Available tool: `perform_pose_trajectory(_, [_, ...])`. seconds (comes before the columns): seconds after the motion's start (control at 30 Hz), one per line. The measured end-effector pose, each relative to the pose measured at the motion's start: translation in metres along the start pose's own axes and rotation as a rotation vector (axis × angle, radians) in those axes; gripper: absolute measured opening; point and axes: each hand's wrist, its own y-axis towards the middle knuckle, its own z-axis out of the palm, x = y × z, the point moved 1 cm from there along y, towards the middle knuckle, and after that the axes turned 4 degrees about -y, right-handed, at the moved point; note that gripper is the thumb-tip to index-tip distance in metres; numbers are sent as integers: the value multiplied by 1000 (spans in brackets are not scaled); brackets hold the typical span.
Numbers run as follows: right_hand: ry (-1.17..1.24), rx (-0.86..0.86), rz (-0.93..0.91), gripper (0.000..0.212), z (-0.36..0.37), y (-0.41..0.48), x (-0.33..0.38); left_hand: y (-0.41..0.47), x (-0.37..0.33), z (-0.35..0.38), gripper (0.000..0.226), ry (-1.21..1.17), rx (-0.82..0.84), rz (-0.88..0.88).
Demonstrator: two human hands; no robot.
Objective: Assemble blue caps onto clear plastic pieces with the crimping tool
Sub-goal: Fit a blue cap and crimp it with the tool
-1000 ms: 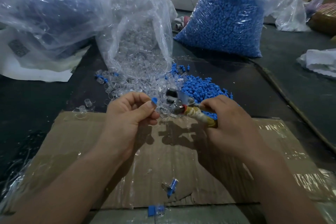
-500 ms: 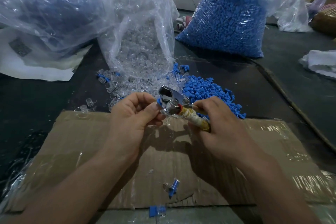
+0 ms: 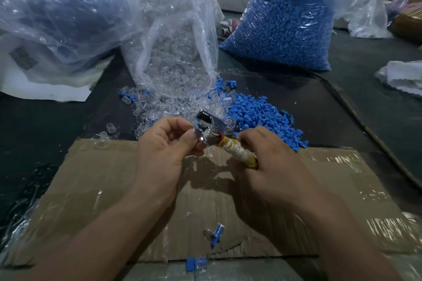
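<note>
My right hand (image 3: 269,166) grips the taped yellow-white handle of the metal crimping tool (image 3: 212,130), whose shiny head points up and left. My left hand (image 3: 164,150) pinches a small piece with a blue cap (image 3: 196,126) and holds it against the tool's head; the clear part is hidden by my fingers. Behind my hands lie a loose pile of blue caps (image 3: 260,118) and a spill of clear plastic pieces (image 3: 159,107) from an open bag (image 3: 178,48). Two assembled pieces (image 3: 215,236) (image 3: 196,263) lie near the front edge of the cardboard.
A taped cardboard sheet (image 3: 114,185) covers the dark table under my hands. A full bag of blue caps (image 3: 283,27) stands at the back right and a large clear bag (image 3: 57,9) at the back left. A white cloth (image 3: 402,75) lies far right.
My right hand brought the crimping tool up and left to meet the capped piece in my left hand. The tool's head now sits against that piece. The hands are closer together.
</note>
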Motion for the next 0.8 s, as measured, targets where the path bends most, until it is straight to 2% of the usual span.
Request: perform_pose_trajectory(0.8, [87, 27, 24, 20, 1, 2, 6, -3, -2, 2, 10, 27, -35, 35])
